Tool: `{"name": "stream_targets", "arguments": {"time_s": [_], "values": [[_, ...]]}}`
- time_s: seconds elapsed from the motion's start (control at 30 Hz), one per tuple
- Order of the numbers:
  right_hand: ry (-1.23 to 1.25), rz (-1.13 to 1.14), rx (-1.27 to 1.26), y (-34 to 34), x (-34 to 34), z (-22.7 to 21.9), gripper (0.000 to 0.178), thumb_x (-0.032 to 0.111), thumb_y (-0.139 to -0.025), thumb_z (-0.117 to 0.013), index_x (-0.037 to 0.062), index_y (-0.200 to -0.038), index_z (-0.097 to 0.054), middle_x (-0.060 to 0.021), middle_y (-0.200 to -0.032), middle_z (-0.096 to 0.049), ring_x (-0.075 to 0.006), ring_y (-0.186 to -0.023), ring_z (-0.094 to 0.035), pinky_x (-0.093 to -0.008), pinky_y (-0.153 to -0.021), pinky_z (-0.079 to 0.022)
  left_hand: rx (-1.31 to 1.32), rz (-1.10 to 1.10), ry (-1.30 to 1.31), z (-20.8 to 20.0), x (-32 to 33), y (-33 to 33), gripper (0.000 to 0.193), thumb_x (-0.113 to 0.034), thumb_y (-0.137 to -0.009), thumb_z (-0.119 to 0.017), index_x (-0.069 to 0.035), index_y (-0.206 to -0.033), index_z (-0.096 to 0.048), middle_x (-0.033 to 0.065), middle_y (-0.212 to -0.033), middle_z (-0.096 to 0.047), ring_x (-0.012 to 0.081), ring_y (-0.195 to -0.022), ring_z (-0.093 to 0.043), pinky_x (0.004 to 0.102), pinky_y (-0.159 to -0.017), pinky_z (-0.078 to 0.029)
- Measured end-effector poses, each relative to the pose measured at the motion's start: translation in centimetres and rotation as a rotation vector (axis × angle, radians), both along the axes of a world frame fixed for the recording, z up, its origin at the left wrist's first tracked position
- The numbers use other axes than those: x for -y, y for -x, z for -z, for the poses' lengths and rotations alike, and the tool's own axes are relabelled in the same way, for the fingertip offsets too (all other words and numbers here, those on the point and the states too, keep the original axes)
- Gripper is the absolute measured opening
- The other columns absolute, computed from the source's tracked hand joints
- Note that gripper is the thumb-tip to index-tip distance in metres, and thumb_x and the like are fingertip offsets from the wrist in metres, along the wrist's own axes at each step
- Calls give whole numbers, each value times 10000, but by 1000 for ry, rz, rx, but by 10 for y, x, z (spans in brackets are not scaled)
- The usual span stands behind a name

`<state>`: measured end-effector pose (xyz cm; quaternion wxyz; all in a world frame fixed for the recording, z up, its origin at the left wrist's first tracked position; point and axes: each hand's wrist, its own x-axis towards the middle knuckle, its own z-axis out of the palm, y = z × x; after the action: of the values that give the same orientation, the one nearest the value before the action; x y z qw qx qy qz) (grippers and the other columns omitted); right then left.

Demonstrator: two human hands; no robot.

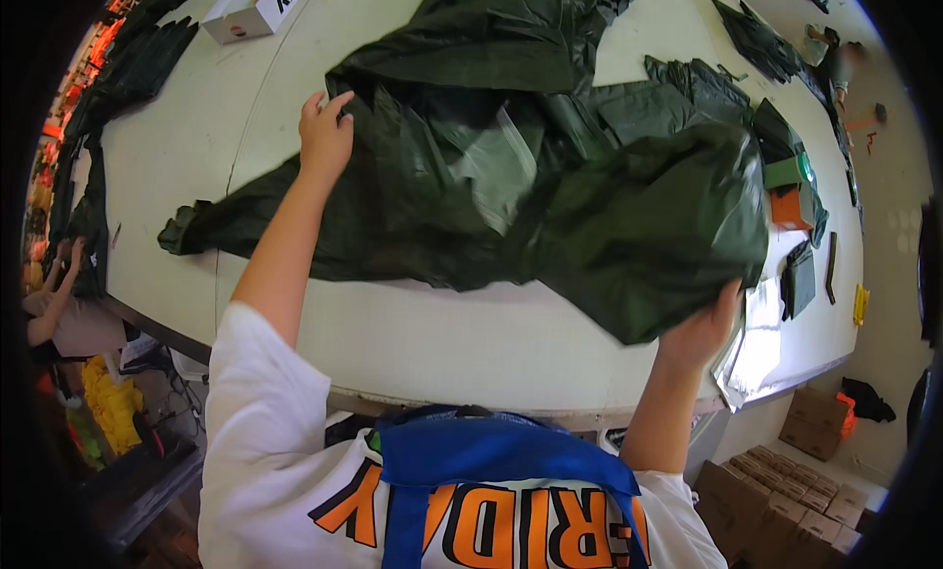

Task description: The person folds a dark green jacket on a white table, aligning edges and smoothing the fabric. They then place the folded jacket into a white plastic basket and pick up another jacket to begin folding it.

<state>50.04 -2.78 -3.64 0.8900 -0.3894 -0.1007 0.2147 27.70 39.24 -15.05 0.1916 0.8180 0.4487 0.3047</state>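
Note:
A dark green, shiny waterproof garment [422,206] lies bunched and partly unfolded in front of me, with its narrow end reaching far to the left. My left hand [326,137] is at the garment's upper left edge, its fingers apart and touching or very close to the fabric. On the right, a broad part of the garment is raised and puffed out, slightly blurred. My right hand [699,331] grips its lower edge; the fabric hides most of those fingers. A paler, greyish inner patch [501,166] shows in the garment's middle.
The white table [413,343] curves around me. More dark green pieces [678,103] lie beyond. A white box [250,14] stands far left; green and orange boxes [789,206] and a silvery sheet [751,343] are right. Another person's hands [69,260] work far left. Cardboard boxes [776,500] sit lower right.

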Motion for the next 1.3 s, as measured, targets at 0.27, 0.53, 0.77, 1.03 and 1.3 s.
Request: {"name": "stream_targets", "arguments": {"time_s": [0.27,0.53,0.77,1.03,1.3], "values": [[-36,-84,-467,112,83,-6,416,112,-943,-467,4,-1343,-441,-146,-1433,-417,-306,-1325,-386,-487,-1129,-254,207,818,1149,35,352,80,393,-32,-887,-537,-105,-1273,-533,98,-1023,-622,190,-903,-578,323,-799,-495],[-191,-222,-353,179,68,-54,437,199,-990,-416,26,-1389,-377,-154,-1446,-396,-304,-1353,-342,-486,-1137,-232,363,1201,588,26,399,0,442,-180,-919,-563,-17,-1311,-439,170,-1198,-574,284,-1115,-542,371,-977,-408],[274,-547,-200,223,86,-23,238,123,-994,-439,15,-1181,-540,-117,-1115,-624,-242,-1024,-606,-413,-878,-502,1333,803,1450,-4,342,-21,295,-126,-938,-476,-19,-1210,-518,148,-1196,-563,291,-1058,-567,390,-910,-463],[614,-1329,520,179,104,-31,280,201,-962,-545,-38,-1077,-637,-112,-1027,-673,-174,-928,-625,-274,-832,-488,525,616,312,-83,392,27,347,-185,-922,-519,-18,-1225,-506,135,-1197,-570,248,-1063,-568,359,-903,-468],[378,-546,603,69,71,-33,167,17,-902,-544,12,-1069,-544,-52,-981,-569,-130,-927,-539,-264,-849,-438,34,492,-279,-132,394,13,411,-244,-905,-562,-16,-1240,-493,121,-1198,-576,206,-1068,-568,329,-895,-472]]}}
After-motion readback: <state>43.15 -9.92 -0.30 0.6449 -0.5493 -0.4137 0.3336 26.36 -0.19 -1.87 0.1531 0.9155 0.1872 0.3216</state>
